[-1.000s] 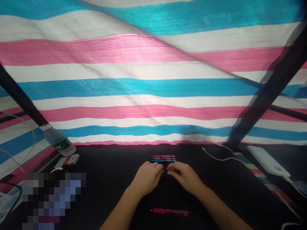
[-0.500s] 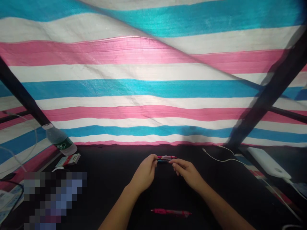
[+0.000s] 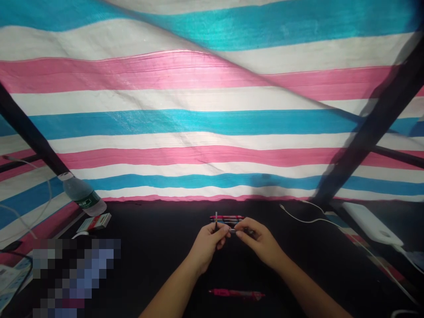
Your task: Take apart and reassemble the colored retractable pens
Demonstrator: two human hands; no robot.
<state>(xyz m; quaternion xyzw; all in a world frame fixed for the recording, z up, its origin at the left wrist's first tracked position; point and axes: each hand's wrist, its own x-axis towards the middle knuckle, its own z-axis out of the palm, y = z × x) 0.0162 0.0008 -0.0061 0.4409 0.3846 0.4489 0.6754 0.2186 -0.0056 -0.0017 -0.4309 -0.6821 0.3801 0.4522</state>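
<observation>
Pinched in my left hand [image 3: 207, 247] is a thin pen part [image 3: 216, 216], dark below and pale at its upper end, standing upright. My right hand [image 3: 260, 242] closes its fingertips on a dark pen [image 3: 232, 230], whose clear or silvery end points at my left fingertips. Whether my left fingers also grip that end I cannot tell. Just behind both hands lies a small row of pens [image 3: 226, 217], red and blue ones among them, partly covered by my fingers. Nearer to me, a pink pen [image 3: 228, 293] lies crosswise on the black tabletop [image 3: 159, 238].
On the left stand a water bottle [image 3: 82, 194] and a small box [image 3: 96, 222], with a blurred-out patch in front. A white power bank [image 3: 371, 223] and a white cable [image 3: 304, 217] lie on the right. Striped sheeting [image 3: 198, 123] hangs behind.
Both hands have come slightly towards me from the pen row and closer together. They now hold pen pieces between them, and a thin part stands up from my left hand.
</observation>
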